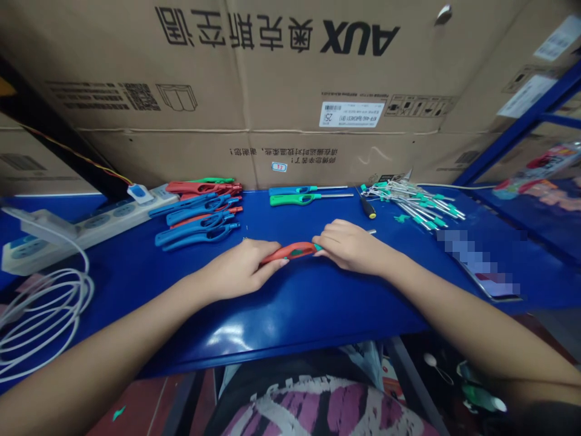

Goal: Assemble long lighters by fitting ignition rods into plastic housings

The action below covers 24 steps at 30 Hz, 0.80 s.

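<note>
Over the middle of the table, my left hand [240,269] is closed round the rear of a red lighter handle [297,250], thumb along its lower side. My right hand [347,247] grips the front end, where a bit of green shows at the joint. A short piece of metal tube [372,232] pokes out beyond the right knuckles; the rest is hidden behind the fingers. Beyond my hands lie a blue lighter and a green lighter [295,198] with metal tubes fitted. Blue and red handles without tubes [200,225] are piled at the left. Loose metal tubes with green ends [422,209] form a heap at the right.
A screwdriver [368,207] lies beside the tube heap, and a phone [483,269] is nearer my right arm. A white power strip [97,224] and coiled white cable [49,321] occupy the left. A large cardboard box [272,79] walls off the back of the blue table [254,327].
</note>
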Each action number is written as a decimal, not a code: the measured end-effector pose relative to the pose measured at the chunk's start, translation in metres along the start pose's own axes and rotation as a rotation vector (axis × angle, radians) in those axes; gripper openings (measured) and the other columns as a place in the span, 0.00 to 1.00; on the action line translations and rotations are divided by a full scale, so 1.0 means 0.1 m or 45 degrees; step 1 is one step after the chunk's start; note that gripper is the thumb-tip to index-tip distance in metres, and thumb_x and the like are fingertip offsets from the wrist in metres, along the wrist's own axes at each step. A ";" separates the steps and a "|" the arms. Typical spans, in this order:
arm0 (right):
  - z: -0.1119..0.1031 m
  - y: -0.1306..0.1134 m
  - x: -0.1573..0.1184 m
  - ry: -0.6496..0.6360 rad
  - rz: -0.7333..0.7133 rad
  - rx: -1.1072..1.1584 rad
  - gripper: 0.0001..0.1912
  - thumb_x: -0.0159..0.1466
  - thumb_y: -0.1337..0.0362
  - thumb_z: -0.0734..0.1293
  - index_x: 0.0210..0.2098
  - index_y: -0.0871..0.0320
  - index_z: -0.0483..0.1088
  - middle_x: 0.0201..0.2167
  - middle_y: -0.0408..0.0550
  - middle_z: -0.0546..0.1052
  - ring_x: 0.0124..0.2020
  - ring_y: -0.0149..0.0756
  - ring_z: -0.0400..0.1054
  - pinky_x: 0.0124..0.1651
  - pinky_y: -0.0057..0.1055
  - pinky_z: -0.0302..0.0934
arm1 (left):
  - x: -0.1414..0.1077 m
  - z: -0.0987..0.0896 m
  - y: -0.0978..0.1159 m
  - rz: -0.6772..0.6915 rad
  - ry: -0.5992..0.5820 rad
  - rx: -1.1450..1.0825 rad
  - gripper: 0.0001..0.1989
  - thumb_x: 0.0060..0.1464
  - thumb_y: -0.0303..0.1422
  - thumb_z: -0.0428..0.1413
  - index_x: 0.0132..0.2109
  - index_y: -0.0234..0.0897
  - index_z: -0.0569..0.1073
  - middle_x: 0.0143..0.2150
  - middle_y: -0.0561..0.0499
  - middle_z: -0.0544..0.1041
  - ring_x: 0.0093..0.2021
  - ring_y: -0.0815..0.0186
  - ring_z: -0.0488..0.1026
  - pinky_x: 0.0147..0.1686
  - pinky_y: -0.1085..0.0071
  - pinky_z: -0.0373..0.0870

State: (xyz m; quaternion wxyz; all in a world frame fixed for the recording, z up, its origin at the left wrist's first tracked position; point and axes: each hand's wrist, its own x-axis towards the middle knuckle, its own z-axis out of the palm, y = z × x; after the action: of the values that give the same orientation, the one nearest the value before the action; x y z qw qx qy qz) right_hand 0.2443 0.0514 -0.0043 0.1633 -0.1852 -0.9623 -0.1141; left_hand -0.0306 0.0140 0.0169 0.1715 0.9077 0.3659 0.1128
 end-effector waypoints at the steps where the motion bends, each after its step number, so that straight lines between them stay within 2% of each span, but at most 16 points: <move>1: 0.00 0.00 0.00 0.002 -0.002 0.004 0.19 0.76 0.61 0.54 0.42 0.65 0.73 0.30 0.54 0.76 0.32 0.39 0.63 0.39 0.35 0.54 | 0.00 -0.01 -0.01 0.011 -0.002 -0.042 0.17 0.71 0.40 0.45 0.35 0.37 0.68 0.29 0.52 0.73 0.29 0.66 0.70 0.32 0.70 0.62; 4: -0.01 -0.01 0.00 0.002 0.005 0.008 0.19 0.76 0.62 0.54 0.41 0.65 0.73 0.29 0.53 0.75 0.32 0.39 0.63 0.38 0.35 0.54 | 0.00 0.00 -0.04 0.027 0.005 -0.032 0.16 0.70 0.39 0.46 0.36 0.37 0.69 0.30 0.52 0.73 0.30 0.65 0.71 0.32 0.69 0.63; 9: 0.00 0.00 -0.01 -0.008 0.040 0.052 0.17 0.75 0.63 0.55 0.41 0.64 0.73 0.31 0.55 0.77 0.33 0.40 0.64 0.40 0.36 0.55 | 0.01 0.10 -0.04 -0.024 0.024 0.206 0.14 0.70 0.38 0.45 0.47 0.37 0.72 0.40 0.46 0.77 0.38 0.59 0.77 0.37 0.66 0.68; 14: 0.03 0.03 -0.02 -0.124 0.115 0.166 0.14 0.73 0.63 0.59 0.40 0.63 0.74 0.32 0.54 0.77 0.34 0.40 0.66 0.41 0.36 0.58 | 0.03 0.17 -0.06 -0.085 -0.016 0.361 0.15 0.71 0.40 0.45 0.53 0.39 0.71 0.45 0.46 0.78 0.38 0.57 0.79 0.36 0.65 0.71; 19: 0.01 0.06 -0.01 -0.134 0.147 0.253 0.13 0.72 0.59 0.62 0.41 0.61 0.74 0.31 0.50 0.76 0.34 0.38 0.66 0.39 0.33 0.58 | 0.04 0.15 -0.13 -0.087 -0.010 0.361 0.15 0.71 0.42 0.46 0.51 0.39 0.72 0.46 0.46 0.78 0.41 0.58 0.80 0.39 0.66 0.72; 24: 0.00 0.07 -0.05 -0.056 0.074 0.128 0.17 0.74 0.62 0.56 0.37 0.62 0.73 0.30 0.52 0.75 0.33 0.39 0.63 0.37 0.33 0.57 | 0.03 0.14 -0.03 -0.111 -0.036 0.394 0.16 0.71 0.41 0.45 0.45 0.36 0.72 0.41 0.44 0.79 0.37 0.57 0.80 0.36 0.66 0.72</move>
State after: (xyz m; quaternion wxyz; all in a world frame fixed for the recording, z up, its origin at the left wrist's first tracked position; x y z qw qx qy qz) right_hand 0.2508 0.0561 -0.0053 0.1546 -0.2070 -0.9644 -0.0569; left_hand -0.0258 0.0147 0.0030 0.0396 0.9082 0.4153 0.0348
